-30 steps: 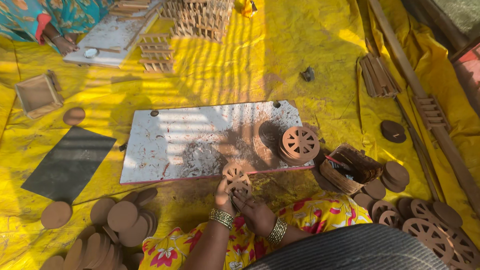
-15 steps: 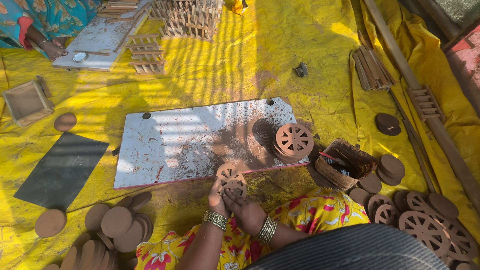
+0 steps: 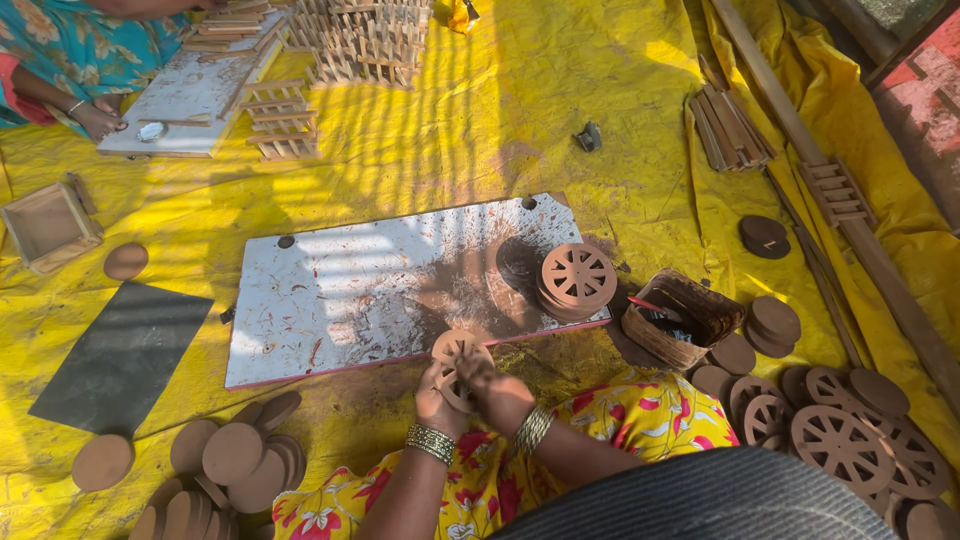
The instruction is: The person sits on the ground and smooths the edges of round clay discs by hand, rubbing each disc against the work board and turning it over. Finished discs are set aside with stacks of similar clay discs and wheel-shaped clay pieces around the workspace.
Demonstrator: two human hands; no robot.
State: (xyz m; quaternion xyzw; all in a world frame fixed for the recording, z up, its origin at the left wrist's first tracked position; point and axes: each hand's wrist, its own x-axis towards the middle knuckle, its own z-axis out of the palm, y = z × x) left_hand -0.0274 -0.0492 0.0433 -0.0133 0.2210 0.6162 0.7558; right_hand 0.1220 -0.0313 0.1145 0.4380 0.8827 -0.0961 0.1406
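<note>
Both my hands hold a small brown clay wheel (image 3: 455,352) with cut-out spokes, just in front of the near edge of a white, dirt-stained board (image 3: 340,290). My left hand (image 3: 436,400) grips the wheel from below and the left. My right hand (image 3: 492,386) closes on its right side, fingers against the disc. A stack of finished spoked wheels (image 3: 576,280) sits on the board's right end.
Plain clay discs (image 3: 235,455) lie piled at my lower left, spoked wheels (image 3: 840,440) at lower right. A small woven basket (image 3: 682,318) stands right of the board, a dark slate (image 3: 120,355) to its left. Another person (image 3: 60,60) sits far left by wooden frames (image 3: 370,45).
The wheel and both hands have shifted slightly nearer to me, off the board's edge; the camera view has drifted a little.
</note>
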